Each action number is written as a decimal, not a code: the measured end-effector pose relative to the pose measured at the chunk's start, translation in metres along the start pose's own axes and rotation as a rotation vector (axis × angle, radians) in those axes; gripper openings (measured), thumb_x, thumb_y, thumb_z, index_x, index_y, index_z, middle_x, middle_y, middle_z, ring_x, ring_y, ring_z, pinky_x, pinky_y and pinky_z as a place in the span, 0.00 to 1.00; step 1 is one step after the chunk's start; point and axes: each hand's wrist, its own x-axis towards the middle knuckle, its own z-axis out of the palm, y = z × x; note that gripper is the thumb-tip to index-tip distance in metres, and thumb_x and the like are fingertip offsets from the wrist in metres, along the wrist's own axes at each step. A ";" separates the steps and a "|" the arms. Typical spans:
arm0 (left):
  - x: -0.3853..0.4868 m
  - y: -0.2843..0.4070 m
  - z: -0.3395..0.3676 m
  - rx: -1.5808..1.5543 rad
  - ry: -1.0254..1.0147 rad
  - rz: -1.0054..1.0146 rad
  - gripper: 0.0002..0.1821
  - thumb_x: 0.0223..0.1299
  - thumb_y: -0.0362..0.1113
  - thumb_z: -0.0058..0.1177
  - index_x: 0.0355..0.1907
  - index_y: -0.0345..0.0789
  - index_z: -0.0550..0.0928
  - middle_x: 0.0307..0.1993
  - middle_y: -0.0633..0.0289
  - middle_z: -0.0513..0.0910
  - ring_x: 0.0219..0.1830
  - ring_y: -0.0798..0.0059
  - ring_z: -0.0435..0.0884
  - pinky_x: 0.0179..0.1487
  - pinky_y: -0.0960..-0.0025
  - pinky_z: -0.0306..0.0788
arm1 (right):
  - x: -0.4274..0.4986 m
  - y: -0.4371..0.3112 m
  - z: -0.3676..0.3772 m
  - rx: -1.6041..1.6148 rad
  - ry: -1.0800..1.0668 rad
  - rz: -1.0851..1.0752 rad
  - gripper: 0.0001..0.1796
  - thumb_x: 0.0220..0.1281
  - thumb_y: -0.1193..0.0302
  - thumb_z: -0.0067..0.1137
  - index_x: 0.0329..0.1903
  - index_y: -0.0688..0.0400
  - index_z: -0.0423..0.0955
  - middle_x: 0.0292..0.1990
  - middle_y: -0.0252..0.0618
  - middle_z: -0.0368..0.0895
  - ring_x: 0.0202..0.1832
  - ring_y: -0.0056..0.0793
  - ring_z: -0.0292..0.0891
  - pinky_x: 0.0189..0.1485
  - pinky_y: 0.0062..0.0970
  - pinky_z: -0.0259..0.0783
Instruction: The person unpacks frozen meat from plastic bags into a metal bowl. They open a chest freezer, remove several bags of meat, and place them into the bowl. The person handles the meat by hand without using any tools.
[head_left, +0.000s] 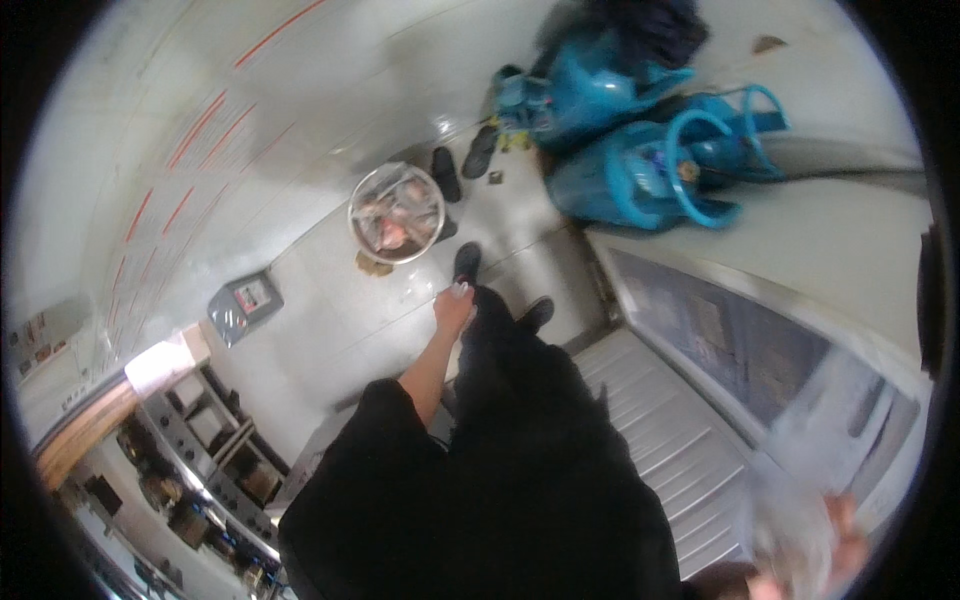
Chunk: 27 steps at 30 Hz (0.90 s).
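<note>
My left hand (453, 310) hangs in front of my dark trousers, its fingers curled around a small whitish, see-through piece, perhaps plastic. At the lower right edge, my right hand (846, 534) is blurred and partly cut off by the picture's rim. A translucent plastic bag (791, 525) is in its grasp; what the bag contains is too blurred to tell. Ahead of my left hand, a round metal-rimmed bin (367, 251) stands on the tiled floor, filled with crumpled plastic and other waste.
Blue gas cylinders (622, 176) with hoses stand at the upper right. Black slippers (445, 174) lie beside the bin. A grey jerrycan (246, 306) is by the left wall. Ribbed metal surface (675, 442) runs along my right. A stove (195, 465) is at lower left.
</note>
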 end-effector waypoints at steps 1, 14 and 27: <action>0.001 -0.013 -0.007 -0.043 0.054 -0.096 0.30 0.65 0.58 0.66 0.53 0.31 0.90 0.49 0.42 0.91 0.56 0.44 0.88 0.63 0.49 0.78 | 0.023 -0.016 0.037 0.084 -0.065 -0.047 0.36 0.49 0.68 0.77 0.61 0.59 0.71 0.52 0.42 0.78 0.57 0.35 0.81 0.59 0.36 0.80; -0.150 -0.295 -0.038 -0.429 0.230 -0.969 0.23 0.69 0.47 0.70 0.41 0.24 0.85 0.34 0.54 0.88 0.39 0.65 0.86 0.45 0.56 0.78 | 0.203 -0.215 0.837 0.316 -0.763 -0.322 0.38 0.54 0.57 0.77 0.65 0.51 0.69 0.45 0.57 0.89 0.46 0.63 0.86 0.50 0.51 0.80; -0.168 -0.306 0.018 -0.553 0.133 -0.894 0.21 0.70 0.50 0.69 0.42 0.31 0.88 0.31 0.59 0.88 0.32 0.71 0.85 0.36 0.62 0.77 | 0.190 -0.303 0.926 0.463 -0.566 -0.428 0.36 0.59 0.56 0.77 0.66 0.56 0.73 0.61 0.55 0.82 0.63 0.61 0.78 0.66 0.52 0.74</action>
